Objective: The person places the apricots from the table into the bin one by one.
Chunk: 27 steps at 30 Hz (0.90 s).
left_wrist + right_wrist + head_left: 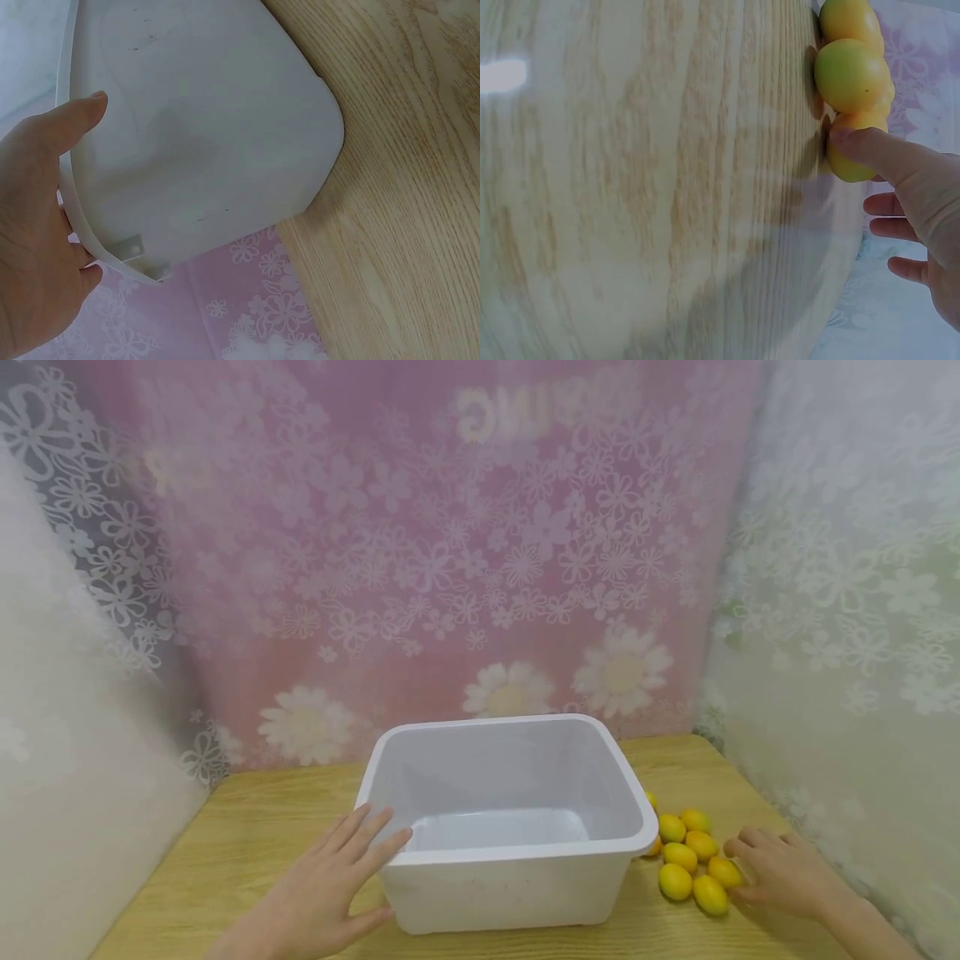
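A white plastic basin [525, 856] stands upright with its bare inside floor showing. My left hand [330, 881] lies across its near left corner, fingers straight and spread over the rim. In the left wrist view the thumb [79, 120] reaches over the outer wall, the other fingers being beyond the rim. On the right, several yellow-orange kumquats [680, 857] lie clustered on the table beside the basin. My right hand [783, 870] is at the cluster's right side. Its thumb [881, 150] presses on one kumquat [847, 166], with the index finger mostly hidden behind it.
The wood-grain table [285, 827] runs back to a pink flowered curtain [450, 568]. Pale flowered sheets hang at the left and right [847, 635], the right one close to my right forearm. A few kumquats are partly hidden behind the basin's right wall.
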Each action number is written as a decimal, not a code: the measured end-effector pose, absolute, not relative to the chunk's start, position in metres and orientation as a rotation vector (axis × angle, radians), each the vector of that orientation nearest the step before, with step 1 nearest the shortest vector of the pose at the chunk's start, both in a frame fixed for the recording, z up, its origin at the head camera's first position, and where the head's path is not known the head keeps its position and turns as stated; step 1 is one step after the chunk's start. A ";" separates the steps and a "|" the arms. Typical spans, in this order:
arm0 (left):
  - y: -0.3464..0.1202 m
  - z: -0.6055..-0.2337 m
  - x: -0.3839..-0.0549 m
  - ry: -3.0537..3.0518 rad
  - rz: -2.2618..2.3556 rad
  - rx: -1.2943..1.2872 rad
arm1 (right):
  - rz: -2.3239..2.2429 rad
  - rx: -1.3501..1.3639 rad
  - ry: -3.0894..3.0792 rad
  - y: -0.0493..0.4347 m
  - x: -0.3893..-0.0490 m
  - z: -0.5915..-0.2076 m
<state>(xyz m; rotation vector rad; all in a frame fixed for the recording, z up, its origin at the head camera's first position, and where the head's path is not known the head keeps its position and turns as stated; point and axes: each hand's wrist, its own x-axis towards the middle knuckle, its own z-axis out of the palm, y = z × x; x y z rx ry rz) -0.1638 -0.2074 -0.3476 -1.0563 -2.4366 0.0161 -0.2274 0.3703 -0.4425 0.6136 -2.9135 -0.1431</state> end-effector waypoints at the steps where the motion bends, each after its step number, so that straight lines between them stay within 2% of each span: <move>1: -0.207 -0.347 -0.164 -2.440 0.015 -1.056 | -0.159 0.615 -2.913 0.370 -0.227 -0.443; 15: -0.207 -0.345 -0.164 -2.465 0.000 -1.068 | -0.074 0.552 -2.935 0.372 -0.229 -0.449; 27: -0.208 -0.346 -0.165 -2.432 0.009 -1.061 | 0.054 0.558 -2.900 0.380 -0.237 -0.418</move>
